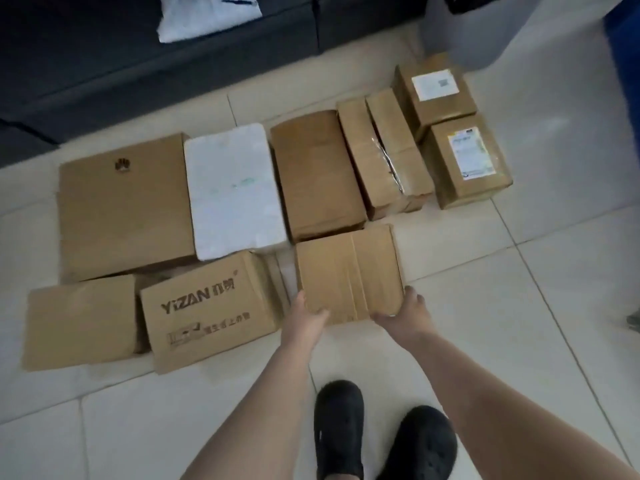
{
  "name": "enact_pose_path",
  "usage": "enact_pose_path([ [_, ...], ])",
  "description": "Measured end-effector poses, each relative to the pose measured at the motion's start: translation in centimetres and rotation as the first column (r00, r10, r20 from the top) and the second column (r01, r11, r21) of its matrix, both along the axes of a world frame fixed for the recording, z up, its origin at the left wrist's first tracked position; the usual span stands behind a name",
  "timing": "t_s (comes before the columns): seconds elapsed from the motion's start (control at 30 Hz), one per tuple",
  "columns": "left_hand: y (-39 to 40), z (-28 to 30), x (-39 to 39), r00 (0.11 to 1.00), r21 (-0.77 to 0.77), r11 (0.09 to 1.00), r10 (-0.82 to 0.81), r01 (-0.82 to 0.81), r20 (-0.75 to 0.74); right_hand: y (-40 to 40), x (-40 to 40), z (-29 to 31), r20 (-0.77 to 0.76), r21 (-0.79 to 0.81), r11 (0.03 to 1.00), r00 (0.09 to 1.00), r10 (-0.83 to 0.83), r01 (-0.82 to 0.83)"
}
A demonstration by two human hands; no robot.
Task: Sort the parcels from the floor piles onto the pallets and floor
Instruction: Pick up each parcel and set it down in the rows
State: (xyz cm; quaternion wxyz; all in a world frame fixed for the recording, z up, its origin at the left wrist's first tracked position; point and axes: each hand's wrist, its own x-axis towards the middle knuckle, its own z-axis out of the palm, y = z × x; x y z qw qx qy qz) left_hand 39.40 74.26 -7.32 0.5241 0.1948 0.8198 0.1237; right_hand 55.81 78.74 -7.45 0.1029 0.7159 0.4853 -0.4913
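A taped brown cardboard box sits on the tiled floor in the front row of parcels. My left hand grips its near left corner and my right hand grips its near right corner. To its left lie a box printed YiZAN and a plain brown box. Behind them runs a row: a large logo box, a white foam box, a brown box, a long taped box and two labelled boxes.
A dark sofa with a white bag on it stands behind the parcels. A grey bin and a blue object are at the back right. My black shoes are on the tiles below.
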Motion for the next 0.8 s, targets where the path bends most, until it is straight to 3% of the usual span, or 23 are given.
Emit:
enact_pose_path([
  [0.1, 0.7, -7.3, -0.1, 0.985, -0.009, 0.985, 0.173, -0.173, 0.026, 1.3, -0.1, -6.7, 0.003, 0.02, 0.99, 0.991, -0.137, 0.137],
  [0.2, 0.3, -11.5, -0.1, 0.975, -0.043, 0.976, 0.216, -0.213, 0.056, 2.2, 0.8, -10.8, -0.048, -0.076, 0.976, 0.976, -0.21, 0.206],
  [0.33, -1.8, -10.9, 1.2, 0.974, 0.029, 0.976, 0.212, -0.215, 0.076, 2.2, 1.6, -10.2, -0.051, -0.043, 0.987, 0.986, -0.159, 0.157],
  [0.53, -4.4, 2.9, 2.2, 0.936, 0.127, 0.927, 0.346, -0.353, 0.072, 0.7, 2.3, 4.2, -0.083, 0.055, 0.992, 0.99, -0.11, 0.114],
  [0.8, -7.5, 33.6, -0.9, 0.834, 0.373, 0.773, 0.551, -0.513, 0.005, -0.9, -2.0, 34.3, -0.317, 0.231, 0.972, 0.948, 0.023, 0.054],
])
